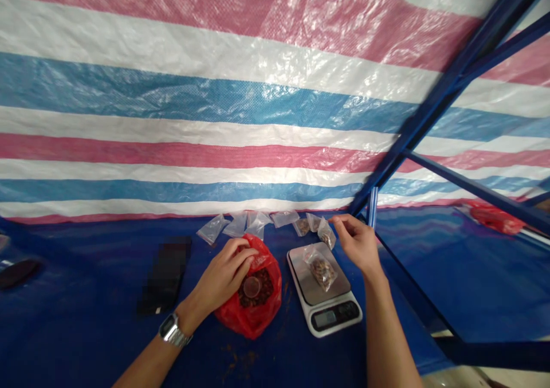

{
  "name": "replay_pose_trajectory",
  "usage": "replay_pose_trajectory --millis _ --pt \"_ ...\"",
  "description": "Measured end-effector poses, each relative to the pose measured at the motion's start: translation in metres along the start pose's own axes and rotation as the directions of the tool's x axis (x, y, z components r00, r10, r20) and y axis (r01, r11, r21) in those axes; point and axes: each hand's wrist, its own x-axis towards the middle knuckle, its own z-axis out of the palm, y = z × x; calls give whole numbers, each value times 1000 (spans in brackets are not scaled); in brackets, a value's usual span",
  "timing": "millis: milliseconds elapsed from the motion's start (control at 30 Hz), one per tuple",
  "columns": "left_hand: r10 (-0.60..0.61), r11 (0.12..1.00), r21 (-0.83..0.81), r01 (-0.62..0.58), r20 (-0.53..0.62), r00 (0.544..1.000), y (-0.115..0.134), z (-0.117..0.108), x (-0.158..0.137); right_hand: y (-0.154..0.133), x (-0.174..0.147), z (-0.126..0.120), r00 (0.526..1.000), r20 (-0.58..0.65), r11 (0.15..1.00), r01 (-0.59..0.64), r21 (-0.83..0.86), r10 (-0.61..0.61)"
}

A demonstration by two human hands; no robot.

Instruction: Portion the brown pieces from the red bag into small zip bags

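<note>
My left hand is at the rim of a red plastic bag, its fingers curled over the edge. Inside the bag lie small brown pieces, with a small clear round cup on top of them. My right hand has thumb and forefinger pinched at the upper edge of a small filled clear bag. Another clear bag of brownish pieces rests on the steel plate of a white kitchen scale. The digits on the scale's display are too small to read.
Several flat clear bags lie along the back of the blue table surface, with two small filled bags beside them. A dark, pixelated flat object is at left. Blue metal bars slant across the right; striped sheeting hangs behind.
</note>
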Motion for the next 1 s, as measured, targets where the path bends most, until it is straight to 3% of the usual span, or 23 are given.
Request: replay_pose_trajectory --millis 433,500,600,867,933,1000 --pt "12 1000 -16 -13 -54 998 -2 0 0 -7 -2 -5 989 151 1000 -10 5 10" --pt "13 1000 -22 -14 -57 998 -2 0 1 -7 -2 -6 960 277 999 -27 -27 33" --pt "14 1000 -22 -15 -59 998 -2 -1 1 -4 -4 -6 878 469 995 -65 -72 91" --pt "-19 993 -118 14 -46 999 -1 -2 0 -3 -9 -4 735 666 988 -149 -32 132" --pt "-45 975 -218 33 -49 998 3 -2 0 -9 -8 3 758 644 990 -142 14 100" --pt "-74 946 -319 58 -36 997 7 -1 0 -19 -8 17 829 556 984 -140 114 54"
